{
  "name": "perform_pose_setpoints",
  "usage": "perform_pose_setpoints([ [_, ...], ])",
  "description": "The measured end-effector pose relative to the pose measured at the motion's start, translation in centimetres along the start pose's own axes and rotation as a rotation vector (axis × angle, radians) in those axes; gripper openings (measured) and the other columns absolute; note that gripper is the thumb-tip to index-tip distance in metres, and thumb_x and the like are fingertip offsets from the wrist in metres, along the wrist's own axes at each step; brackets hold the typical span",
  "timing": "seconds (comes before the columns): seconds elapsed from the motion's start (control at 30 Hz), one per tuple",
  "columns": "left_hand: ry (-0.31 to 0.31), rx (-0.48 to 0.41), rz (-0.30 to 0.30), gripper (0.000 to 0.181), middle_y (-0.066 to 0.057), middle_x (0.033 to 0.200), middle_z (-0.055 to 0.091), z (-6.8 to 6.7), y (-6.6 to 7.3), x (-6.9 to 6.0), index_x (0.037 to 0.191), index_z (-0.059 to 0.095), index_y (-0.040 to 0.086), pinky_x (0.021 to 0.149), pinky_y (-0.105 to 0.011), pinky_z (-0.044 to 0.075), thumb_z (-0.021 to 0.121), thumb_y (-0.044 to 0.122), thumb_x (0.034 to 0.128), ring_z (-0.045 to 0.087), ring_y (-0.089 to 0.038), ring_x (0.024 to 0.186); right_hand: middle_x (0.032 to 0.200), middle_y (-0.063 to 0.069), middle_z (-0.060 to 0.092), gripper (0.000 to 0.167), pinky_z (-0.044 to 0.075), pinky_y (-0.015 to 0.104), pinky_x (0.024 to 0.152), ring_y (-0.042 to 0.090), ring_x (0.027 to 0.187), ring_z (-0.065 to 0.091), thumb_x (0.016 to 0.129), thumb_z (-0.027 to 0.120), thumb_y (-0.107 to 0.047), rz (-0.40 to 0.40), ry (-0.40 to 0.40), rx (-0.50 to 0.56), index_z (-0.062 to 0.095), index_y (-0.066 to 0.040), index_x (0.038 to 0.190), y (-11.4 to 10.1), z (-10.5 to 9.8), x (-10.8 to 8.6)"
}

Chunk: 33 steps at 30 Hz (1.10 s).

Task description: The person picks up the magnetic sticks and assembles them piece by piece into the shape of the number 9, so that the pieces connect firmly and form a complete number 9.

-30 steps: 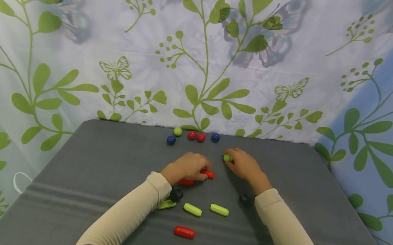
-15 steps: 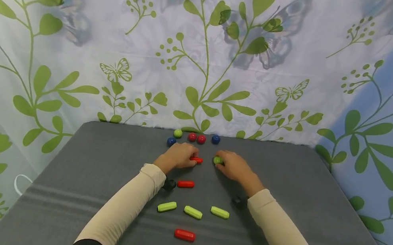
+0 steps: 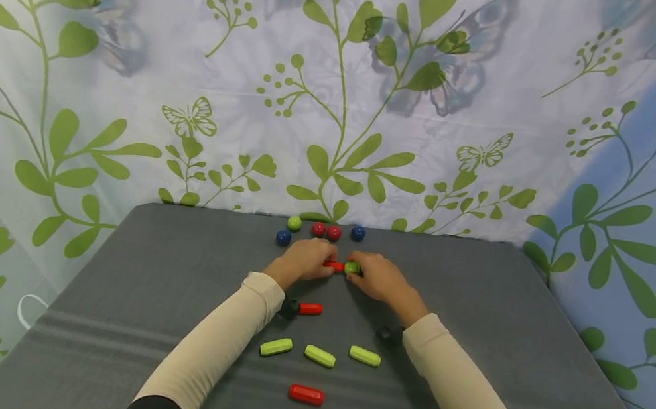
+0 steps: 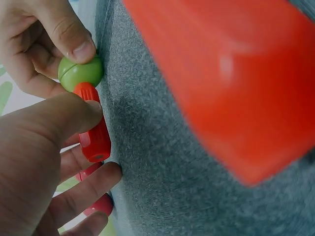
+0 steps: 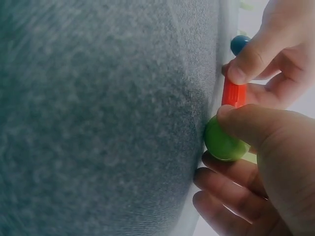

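Note:
Near the far side of the table, my left hand pinches a short red ribbed rod between thumb and fingers. Facing it, my right hand grips a green ball, with the thumb on one side and fingers on the other. The rod's end meets the ball in the left wrist view, where both thumbs show. Whether the rod sits in a hole of the ball is hidden. A second red rod lies beside my left wrist and looms large and blurred in the left wrist view.
Behind the hands stand a green ball, blue balls and red balls. Closer to me, three yellow-green rods lie in a row, with another red rod in front. A leaf-patterned curtain hangs behind the grey table.
My left hand has carried the red rod away from me and slightly left. My right hand has brought the green ball leftward. The two pieces were apart and now meet end to ball.

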State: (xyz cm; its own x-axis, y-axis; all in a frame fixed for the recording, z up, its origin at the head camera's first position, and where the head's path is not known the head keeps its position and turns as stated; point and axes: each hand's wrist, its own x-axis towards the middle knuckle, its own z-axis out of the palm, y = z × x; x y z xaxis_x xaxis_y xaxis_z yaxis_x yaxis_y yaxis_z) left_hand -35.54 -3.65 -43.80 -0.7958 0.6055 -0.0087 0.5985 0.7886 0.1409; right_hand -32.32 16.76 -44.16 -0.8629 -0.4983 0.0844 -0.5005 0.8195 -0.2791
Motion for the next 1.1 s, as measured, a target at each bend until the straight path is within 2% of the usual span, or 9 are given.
perform_pose_setpoints([
  [0.37, 0.002, -0.031, -0.005, 0.015, 0.004, 0.089, 0.056, 0.0, -0.3, -0.6, 0.104, 0.067, 0.018, 0.071, -0.033, 0.047, 0.072, 0.028, 0.0934, 0.055, -0.016, 0.08, 0.102, 0.002, 0.066, 0.031, 0.05, 0.042, 0.077, 0.017, 0.082, 0.059, 0.095, 0.074, -0.021, 0.001, -0.001, 0.0, 0.066, -0.011, 0.122, -0.3, 0.2, 0.1],
  [0.67, 0.003, -0.048, -0.021, 0.015, 0.004, 0.089, 0.059, 0.1, -0.7, -1.2, 0.106, 0.068, 0.018, 0.075, -0.035, 0.049, 0.071, 0.026, 0.0943, 0.056, -0.017, 0.082, 0.105, 0.003, 0.066, 0.033, 0.051, 0.043, 0.078, 0.019, 0.086, 0.061, 0.095, 0.074, -0.023, -0.002, -0.009, -0.017, 0.065, -0.011, 0.124, -0.2, 0.5, 0.4],
  [0.8, 0.001, -0.064, -0.037, 0.018, 0.005, 0.095, 0.063, 0.0, -1.1, -1.7, 0.109, 0.069, 0.018, 0.079, -0.035, 0.05, 0.07, 0.028, 0.0947, 0.057, -0.015, 0.088, 0.109, 0.004, 0.066, 0.035, 0.051, 0.045, 0.081, 0.021, 0.091, 0.061, 0.095, 0.073, -0.024, 0.008, -0.028, -0.023, 0.064, -0.012, 0.127, -0.4, 0.4, 0.4],
  [0.93, 0.049, -0.101, -0.058, 0.02, 0.003, 0.104, 0.066, -0.6, -2.0, -2.6, 0.112, 0.07, 0.017, 0.085, -0.036, 0.051, 0.071, 0.026, 0.0942, 0.061, -0.015, 0.095, 0.116, 0.007, 0.064, 0.039, 0.051, 0.048, 0.082, 0.024, 0.097, 0.062, 0.096, 0.072, -0.028, 0.032, -0.045, -0.051, 0.062, -0.013, 0.131, -0.7, 0.2, 0.3],
  [1.1, 0.167, -0.149, -0.118, 0.027, -0.004, 0.117, 0.061, -1.3, -3.8, -3.7, 0.119, 0.068, 0.012, 0.087, -0.044, 0.05, 0.072, 0.022, 0.0943, 0.057, -0.025, 0.109, 0.12, 0.008, 0.06, 0.047, 0.053, 0.049, 0.08, 0.026, 0.1, 0.062, 0.096, 0.071, -0.037, 0.048, -0.023, -0.175, 0.061, -0.015, 0.136, -1.3, 0.1, 0.4],
])
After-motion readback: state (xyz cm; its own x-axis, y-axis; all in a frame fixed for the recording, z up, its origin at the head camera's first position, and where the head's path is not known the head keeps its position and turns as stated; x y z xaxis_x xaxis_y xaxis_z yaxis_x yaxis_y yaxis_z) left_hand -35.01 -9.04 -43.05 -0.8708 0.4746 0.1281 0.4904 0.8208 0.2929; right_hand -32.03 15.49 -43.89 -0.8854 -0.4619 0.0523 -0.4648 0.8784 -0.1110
